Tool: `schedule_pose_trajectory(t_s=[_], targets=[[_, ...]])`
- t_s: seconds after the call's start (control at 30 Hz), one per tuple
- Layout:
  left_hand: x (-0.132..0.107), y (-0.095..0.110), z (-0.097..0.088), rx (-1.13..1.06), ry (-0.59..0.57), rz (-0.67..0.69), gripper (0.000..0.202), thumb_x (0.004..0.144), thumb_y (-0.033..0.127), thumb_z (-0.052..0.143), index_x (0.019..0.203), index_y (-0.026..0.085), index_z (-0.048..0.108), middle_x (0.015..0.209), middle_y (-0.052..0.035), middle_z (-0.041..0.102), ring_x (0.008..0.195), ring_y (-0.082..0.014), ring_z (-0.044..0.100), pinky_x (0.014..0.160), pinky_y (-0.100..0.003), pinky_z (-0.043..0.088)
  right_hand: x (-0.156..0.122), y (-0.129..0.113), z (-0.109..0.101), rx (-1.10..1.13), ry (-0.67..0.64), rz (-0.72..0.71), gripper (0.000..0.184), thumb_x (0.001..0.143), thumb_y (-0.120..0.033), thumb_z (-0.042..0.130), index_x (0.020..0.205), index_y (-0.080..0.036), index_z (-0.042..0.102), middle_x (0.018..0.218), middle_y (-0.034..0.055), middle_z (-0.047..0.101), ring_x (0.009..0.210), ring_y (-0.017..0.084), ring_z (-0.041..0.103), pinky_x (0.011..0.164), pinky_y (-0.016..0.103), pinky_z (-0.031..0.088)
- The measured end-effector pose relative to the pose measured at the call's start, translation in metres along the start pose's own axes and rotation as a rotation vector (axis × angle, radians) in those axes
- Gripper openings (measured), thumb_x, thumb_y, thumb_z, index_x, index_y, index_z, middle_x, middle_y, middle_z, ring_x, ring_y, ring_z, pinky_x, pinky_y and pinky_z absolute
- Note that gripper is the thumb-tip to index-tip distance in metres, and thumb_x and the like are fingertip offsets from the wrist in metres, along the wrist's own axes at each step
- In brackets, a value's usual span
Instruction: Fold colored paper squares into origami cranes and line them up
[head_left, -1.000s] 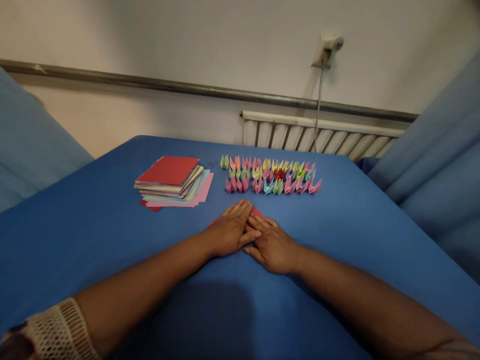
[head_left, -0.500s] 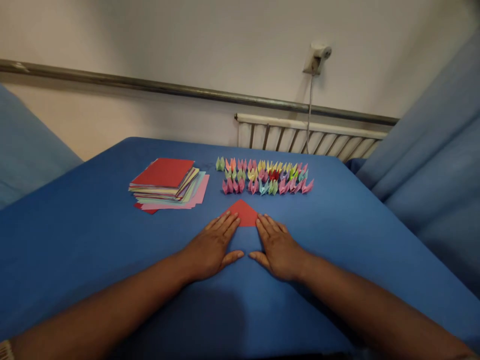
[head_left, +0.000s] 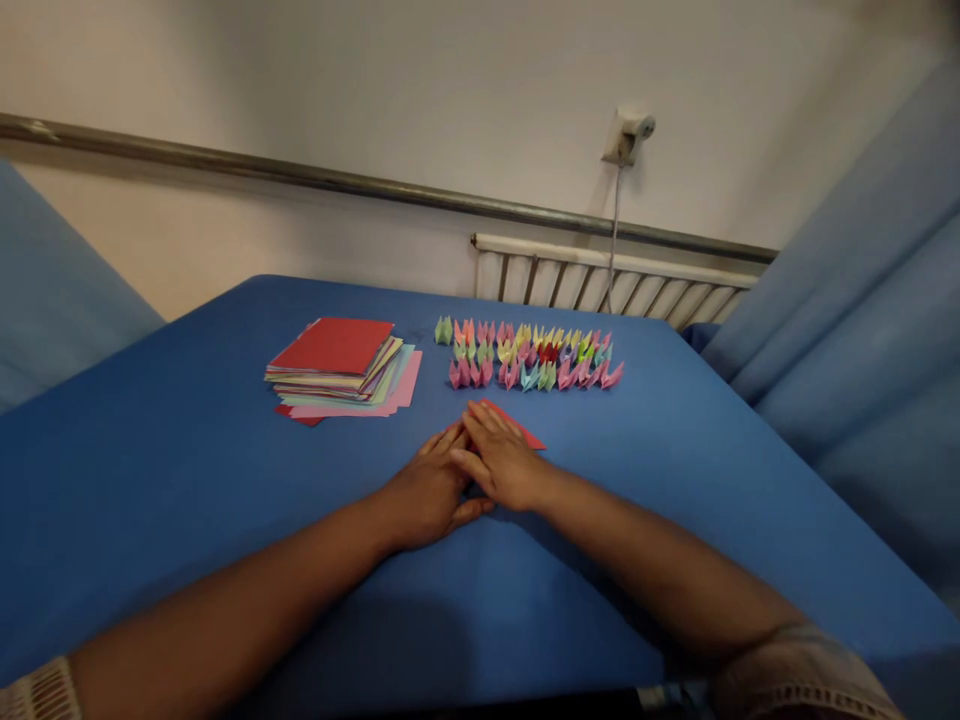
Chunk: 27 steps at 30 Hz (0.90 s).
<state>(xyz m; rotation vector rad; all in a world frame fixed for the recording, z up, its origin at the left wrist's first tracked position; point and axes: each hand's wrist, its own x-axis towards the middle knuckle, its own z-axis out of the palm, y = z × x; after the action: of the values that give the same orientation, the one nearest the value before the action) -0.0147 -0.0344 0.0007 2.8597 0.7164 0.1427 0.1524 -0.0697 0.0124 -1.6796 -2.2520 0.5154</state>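
A folded red paper (head_left: pixel 525 432) lies on the blue table (head_left: pixel 187 480) in front of me, mostly covered by my hands. My right hand (head_left: pixel 501 462) lies flat on it, fingers stretched out together and pointing to the far left. My left hand (head_left: pixel 426 488) rests flat beside and partly under the right one, fingers extended. Only the paper's right corner shows past the fingers.
A stack of coloured square sheets (head_left: pixel 337 365), red on top, sits at the far left. Rows of several small folded paper pieces (head_left: pixel 529 358) stand behind my hands. A radiator (head_left: pixel 600 280), a wall rail and blue curtains (head_left: pixel 862 300) surround the table.
Half a second ago my hands lay apart, baring a red triangle. Now they have come together over the paper, the right hand sliding left across it.
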Motion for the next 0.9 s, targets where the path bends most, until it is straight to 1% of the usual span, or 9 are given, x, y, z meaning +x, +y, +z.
schedule_pose_trajectory(t_s=[0.1,0.2,0.27,0.4,0.5,0.6,0.8,0.87,0.9], targets=[[0.0,0.0,-0.004,-0.003,-0.074,0.002,0.064,0.091,0.057,0.048,0.145,0.023,0.042,0.159,-0.0124,0.024,0.147,-0.0345,0.013,0.117,-0.054,0.017,0.017,0.007,0.009,0.013,-0.025,0.0,0.074,0.098,-0.058,0.025,0.15,-0.005,0.028,0.157,0.0172,0.028,0.147,0.028,0.019,0.118,0.044,0.017],[-0.001,0.0,-0.005,-0.003,-0.142,-0.064,0.071,0.09,0.061,0.046,0.147,0.019,0.038,0.159,-0.0179,0.019,0.147,-0.0374,0.013,0.116,-0.055,0.018,0.013,0.022,0.014,-0.042,0.016,0.084,0.075,0.097,-0.058,0.027,0.15,-0.003,0.028,0.158,0.0189,0.023,0.147,0.031,0.018,0.117,0.048,0.018],[-0.001,-0.001,-0.005,-0.014,-0.147,-0.083,0.074,0.09,0.062,0.045,0.149,0.02,0.033,0.159,-0.0183,0.017,0.147,-0.0375,0.012,0.116,-0.056,0.019,0.008,0.032,0.015,-0.088,0.07,0.188,0.072,0.098,-0.053,0.029,0.148,-0.001,0.03,0.157,0.0214,0.024,0.146,0.034,0.019,0.115,0.05,0.019],[0.0,-0.008,-0.002,-0.088,-0.066,-0.151,0.073,0.091,0.061,0.044,0.15,0.02,0.03,0.159,-0.0156,0.02,0.147,-0.034,0.016,0.116,-0.053,0.023,0.009,0.042,0.012,-0.093,0.221,0.323,0.058,0.095,-0.042,0.041,0.14,-0.006,0.043,0.15,0.0211,0.038,0.139,0.035,0.031,0.11,0.05,0.027],[0.003,-0.017,0.0,-0.155,0.047,-0.241,0.073,0.092,0.055,0.045,0.15,0.014,0.029,0.158,-0.016,0.026,0.145,-0.0298,0.024,0.117,-0.047,0.025,0.016,0.048,0.012,-0.004,0.321,0.342,0.043,0.092,-0.042,0.046,0.122,-0.012,0.057,0.13,0.0186,0.056,0.123,0.031,0.048,0.103,0.046,0.036],[0.005,-0.022,0.0,-0.202,0.122,-0.3,0.071,0.091,0.049,0.048,0.148,0.011,0.03,0.154,-0.0164,0.034,0.142,-0.0274,0.032,0.117,-0.043,0.027,0.021,0.056,0.015,0.069,0.376,0.323,0.032,0.09,-0.04,0.05,0.106,-0.015,0.062,0.114,0.0156,0.061,0.112,0.029,0.053,0.098,0.045,0.04],[0.008,-0.023,-0.005,-0.327,0.177,-0.381,0.074,0.086,0.044,0.055,0.147,0.01,0.031,0.148,-0.0177,0.043,0.135,-0.0283,0.043,0.112,-0.043,0.034,0.029,0.069,0.022,0.34,0.498,0.163,0.006,0.079,-0.025,0.058,0.078,-0.021,0.063,0.103,0.0071,0.063,0.099,0.022,0.058,0.093,0.039,0.044],[0.009,-0.025,-0.006,-0.372,0.216,-0.417,0.074,0.083,0.042,0.058,0.146,0.012,0.033,0.144,-0.0168,0.048,0.129,-0.0283,0.049,0.108,-0.042,0.039,0.031,0.068,0.023,0.464,0.546,0.089,0.007,0.077,-0.022,0.057,0.071,-0.022,0.06,0.099,0.0056,0.064,0.095,0.02,0.059,0.09,0.037,0.046],[0.01,-0.026,-0.006,-0.388,0.23,-0.429,0.07,0.081,0.042,0.06,0.143,0.014,0.039,0.139,-0.0153,0.053,0.124,-0.0281,0.053,0.104,-0.042,0.042,0.032,0.068,0.023,0.526,0.564,0.052,0.009,0.077,-0.022,0.057,0.068,-0.021,0.059,0.098,0.0052,0.064,0.093,0.02,0.06,0.089,0.036,0.046]])
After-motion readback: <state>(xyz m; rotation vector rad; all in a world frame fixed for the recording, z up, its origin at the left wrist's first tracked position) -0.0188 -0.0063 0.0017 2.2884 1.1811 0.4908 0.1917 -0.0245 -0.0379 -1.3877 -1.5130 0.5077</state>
